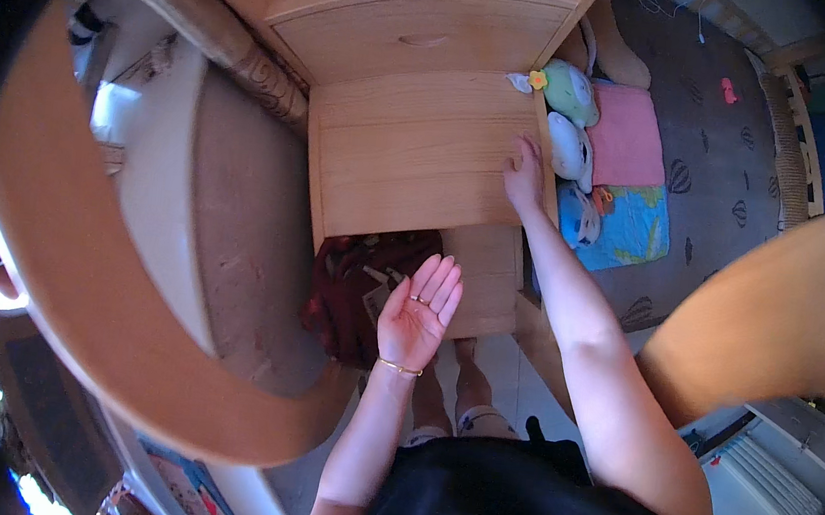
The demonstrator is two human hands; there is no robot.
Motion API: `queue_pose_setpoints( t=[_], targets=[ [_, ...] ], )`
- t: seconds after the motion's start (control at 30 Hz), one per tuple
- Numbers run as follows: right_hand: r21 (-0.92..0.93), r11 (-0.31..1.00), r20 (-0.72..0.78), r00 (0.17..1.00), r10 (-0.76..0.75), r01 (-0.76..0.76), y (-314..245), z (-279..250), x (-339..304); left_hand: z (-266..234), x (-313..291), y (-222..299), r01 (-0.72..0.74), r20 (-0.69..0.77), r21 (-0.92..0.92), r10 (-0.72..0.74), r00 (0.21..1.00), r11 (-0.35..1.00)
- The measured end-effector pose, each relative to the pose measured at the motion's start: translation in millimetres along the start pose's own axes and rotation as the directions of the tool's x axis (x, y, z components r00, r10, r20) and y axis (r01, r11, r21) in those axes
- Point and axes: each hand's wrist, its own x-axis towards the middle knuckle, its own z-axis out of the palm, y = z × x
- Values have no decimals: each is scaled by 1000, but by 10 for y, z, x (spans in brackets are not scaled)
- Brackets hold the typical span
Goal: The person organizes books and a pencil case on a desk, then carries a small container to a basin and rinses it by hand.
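Observation:
My left hand (418, 310) is turned palm up with its fingers stretched out, and nothing lies in it. A ring and a thin gold bracelet (399, 366) show on it. Below and beside it, a dark red patterned bag or cloth bundle (345, 291) rests on a low wooden step (480, 274). My right hand (526, 176) is at the right edge of the pale wooden step above (411, 168), fingers loosely bent and apart, with nothing visible in them. Closest to it, beyond the side board, lie a white plush toy (569, 150) and a blue one (577, 217).
A wooden drawer front (423, 42) rises behind the steps. On the dark mattress (717, 188) are a green plush toy (569, 94), a pink cloth (627, 134) and a blue printed cloth (639, 228). Curved wooden rails (129, 310) flank me.

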Motion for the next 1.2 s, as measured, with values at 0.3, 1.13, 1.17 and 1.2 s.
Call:
queue_pose_setpoints(
  t=[0.3, 1.13, 1.17, 1.2],
  targets=[
    [-320, 928, 52, 982, -182, 189, 454, 315, 1034, -579, 412, -11, -42, 1, -31, 42, 999, 999],
    [49, 992, 317, 943, 97, -118, 385, 1110, 1793, -918, 506, 120, -142, -32, -6, 142, 989, 990],
    [-106, 992, 216, 976, -40, 64, 392, 1142, 1792, -917, 523, 129, -145, -30, -3, 145, 989, 989],
    [-269, 937, 146, 971, -189, 223, 394, 1203, 1728, -921, 530, 151, -147, -31, 1, 147, 989, 989]
  ],
)
